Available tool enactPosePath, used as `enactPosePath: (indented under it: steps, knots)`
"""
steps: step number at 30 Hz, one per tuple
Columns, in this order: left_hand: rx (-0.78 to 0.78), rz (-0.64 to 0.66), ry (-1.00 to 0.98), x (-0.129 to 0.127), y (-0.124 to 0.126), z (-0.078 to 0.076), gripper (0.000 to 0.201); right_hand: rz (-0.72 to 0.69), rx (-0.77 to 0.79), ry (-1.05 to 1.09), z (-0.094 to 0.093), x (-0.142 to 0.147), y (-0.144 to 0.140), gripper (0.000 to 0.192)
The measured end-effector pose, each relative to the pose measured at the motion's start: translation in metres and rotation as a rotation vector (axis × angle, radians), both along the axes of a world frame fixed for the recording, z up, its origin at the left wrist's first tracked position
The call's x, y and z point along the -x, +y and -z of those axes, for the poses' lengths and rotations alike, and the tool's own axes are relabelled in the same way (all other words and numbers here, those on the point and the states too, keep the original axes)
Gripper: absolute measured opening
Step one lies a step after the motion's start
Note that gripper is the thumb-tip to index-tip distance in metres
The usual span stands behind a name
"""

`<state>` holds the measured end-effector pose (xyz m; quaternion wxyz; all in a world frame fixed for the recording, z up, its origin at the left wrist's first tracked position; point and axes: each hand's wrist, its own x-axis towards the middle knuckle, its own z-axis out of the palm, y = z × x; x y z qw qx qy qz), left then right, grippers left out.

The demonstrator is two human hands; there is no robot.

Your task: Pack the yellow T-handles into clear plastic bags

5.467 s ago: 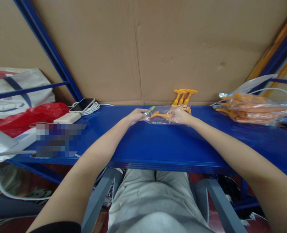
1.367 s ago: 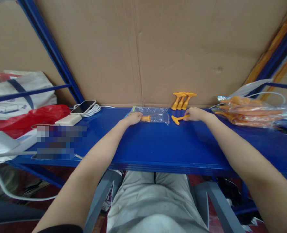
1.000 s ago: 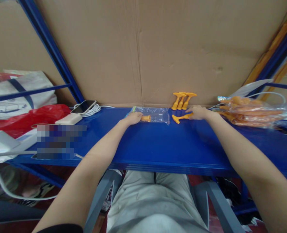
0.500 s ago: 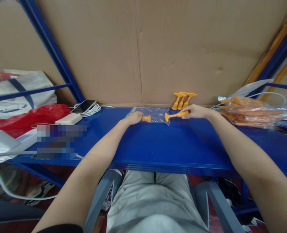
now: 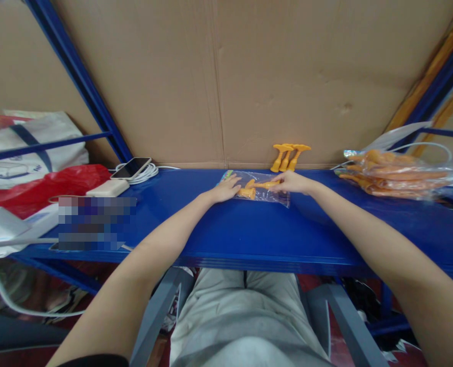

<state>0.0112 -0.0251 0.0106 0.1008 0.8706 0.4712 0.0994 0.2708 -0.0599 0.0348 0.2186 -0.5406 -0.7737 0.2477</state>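
No words or numbers can be read here. The white bag at the far left has blue marks on it, but they are too small and fuzzy to make out. A patch on the bench near the red bag is blurred into little squares, so nothing shows there. The clear bag has a bright strip at its left end, and any print on that strip is too tiny to read.
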Motion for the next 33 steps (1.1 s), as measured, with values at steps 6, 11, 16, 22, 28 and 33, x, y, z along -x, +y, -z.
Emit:
enactPosePath:
  steps: [6, 11, 16, 22, 28, 33]
  knots:
    - [0.036, 0.04, -0.096, -0.008, -0.008, 0.001, 0.07, 0.057, -0.147, 0.07, 0.021, 0.017, 0.006, 0.032]
    - [0.031, 0.055, -0.139, -0.009, -0.005, 0.005, 0.075, 0.133, -0.196, 0.196, 0.033, 0.025, 0.01, 0.029]
    - [0.011, 0.064, -0.12, -0.008, -0.004, 0.005, 0.072, 0.204, -0.07, 0.359, 0.031, 0.028, 0.007, 0.031]
    - [0.015, 0.104, -0.015, -0.008, -0.008, 0.0, 0.066, 0.215, -0.104, 0.379, 0.034, 0.029, 0.006, 0.028]
    - [0.033, 0.051, 0.092, -0.009, -0.016, -0.006, 0.074, 0.07, -0.106, 0.357, 0.04, 0.027, 0.012, 0.036]
    - [0.036, 0.046, 0.117, -0.011, -0.02, -0.009, 0.074, -0.043, -0.311, -0.115, 0.04, 0.022, 0.015, 0.041]
